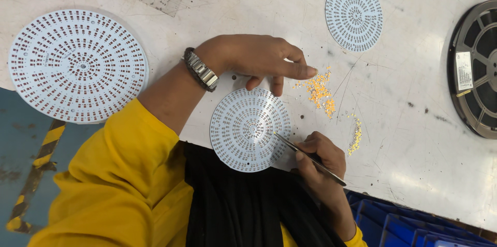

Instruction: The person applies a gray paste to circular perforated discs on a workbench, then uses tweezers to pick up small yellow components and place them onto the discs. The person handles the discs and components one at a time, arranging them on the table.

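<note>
Since those orange chips [320,92] on the table [414,148] look tiny and light, the right hand [321,156] pinches tweezers [309,158] over the thin, stiff board [250,129], left hand's [253,58] fingers spread at its edge.

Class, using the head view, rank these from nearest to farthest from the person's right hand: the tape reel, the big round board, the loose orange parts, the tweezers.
1. Tweezers, held in the right hand.
2. Orange parts, just above it.
3. Tape reel, far right edge.
4. Big round board, far left.
</note>
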Demonstrator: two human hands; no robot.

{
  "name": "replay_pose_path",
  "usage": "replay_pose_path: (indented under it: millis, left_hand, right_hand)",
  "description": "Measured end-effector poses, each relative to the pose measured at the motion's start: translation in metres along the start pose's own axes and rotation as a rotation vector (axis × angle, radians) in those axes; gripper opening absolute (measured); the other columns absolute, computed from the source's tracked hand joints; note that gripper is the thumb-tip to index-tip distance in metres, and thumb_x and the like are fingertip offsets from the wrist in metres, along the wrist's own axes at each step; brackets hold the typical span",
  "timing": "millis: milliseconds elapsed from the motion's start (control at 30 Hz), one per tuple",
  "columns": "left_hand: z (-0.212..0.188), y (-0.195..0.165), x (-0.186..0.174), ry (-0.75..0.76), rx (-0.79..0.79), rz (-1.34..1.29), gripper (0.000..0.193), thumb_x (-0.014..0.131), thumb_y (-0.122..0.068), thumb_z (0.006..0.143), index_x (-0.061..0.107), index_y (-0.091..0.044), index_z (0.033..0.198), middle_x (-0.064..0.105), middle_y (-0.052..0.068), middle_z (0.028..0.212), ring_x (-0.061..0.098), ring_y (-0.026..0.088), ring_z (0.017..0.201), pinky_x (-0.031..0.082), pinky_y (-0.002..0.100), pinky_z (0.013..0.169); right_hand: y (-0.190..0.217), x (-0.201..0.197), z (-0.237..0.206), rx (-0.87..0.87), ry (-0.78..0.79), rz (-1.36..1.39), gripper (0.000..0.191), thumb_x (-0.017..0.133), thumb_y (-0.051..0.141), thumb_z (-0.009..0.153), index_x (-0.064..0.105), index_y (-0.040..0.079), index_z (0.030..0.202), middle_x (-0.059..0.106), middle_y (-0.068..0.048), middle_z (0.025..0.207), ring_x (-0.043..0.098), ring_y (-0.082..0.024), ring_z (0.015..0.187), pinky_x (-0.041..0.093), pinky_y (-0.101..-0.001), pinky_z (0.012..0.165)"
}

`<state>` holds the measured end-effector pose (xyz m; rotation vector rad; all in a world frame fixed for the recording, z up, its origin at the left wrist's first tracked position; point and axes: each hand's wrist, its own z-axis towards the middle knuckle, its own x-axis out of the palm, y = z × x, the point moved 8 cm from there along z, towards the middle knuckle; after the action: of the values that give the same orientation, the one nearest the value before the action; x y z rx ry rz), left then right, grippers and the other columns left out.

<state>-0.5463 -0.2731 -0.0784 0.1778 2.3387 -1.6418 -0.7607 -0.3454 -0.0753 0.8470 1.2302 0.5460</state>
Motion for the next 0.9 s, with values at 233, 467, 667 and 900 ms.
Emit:
replay_pose_path:
  millis: [233,467,667,900]
  left_hand:
    - [0.0,-0.006,0.012,0.044,0.024,0.009,0.077,0.053,-0.071,0.078,0.066,-0.011,0.123,0.082,0.014,0.079,0.052,0.011,0.028,0.04,0.024,0.03]
    - [0.003,-0.01,0.026,0.107,0.08,-0.034,0.084,0.052,-0.074,0.078,0.067,-0.002,0.119,0.081,0.017,0.078,0.05,0.01,0.028,0.037,0.025,0.028]
    - [0.006,-0.009,0.028,0.131,0.083,-0.022,0.086,0.052,-0.076,0.076,0.067,-0.002,0.117,0.081,0.017,0.078,0.05,0.011,0.028,0.037,0.026,0.027]
    - [0.006,-0.009,0.028,0.115,0.098,0.01,0.086,0.051,-0.076,0.076,0.067,-0.002,0.118,0.081,0.018,0.077,0.053,0.012,0.028,0.038,0.026,0.026]
  right_hand:
    - [0.004,-0.001,0.01,-0.144,0.125,-0.001,0.011,0.071,0.005,0.081,0.067,-0.001,0.088,0.062,-0.008,0.075,0.06,-0.015,0.063,0.046,-0.0271,0.058]
    - [0.008,0.008,0.016,-0.218,0.236,0.046,0.011,0.074,0.004,0.081,0.067,0.0,0.09,0.063,-0.008,0.073,0.062,-0.016,0.062,0.046,-0.0285,0.056]
    - [0.015,0.019,0.015,-0.241,0.24,0.027,0.012,0.074,0.004,0.081,0.068,0.001,0.09,0.062,-0.008,0.072,0.062,-0.018,0.062,0.047,-0.0294,0.057]
    - [0.031,0.024,0.007,-0.225,0.194,-0.029,0.012,0.073,0.006,0.082,0.067,0.001,0.09,0.066,-0.009,0.076,0.066,-0.018,0.063,0.05,-0.0289,0.057]
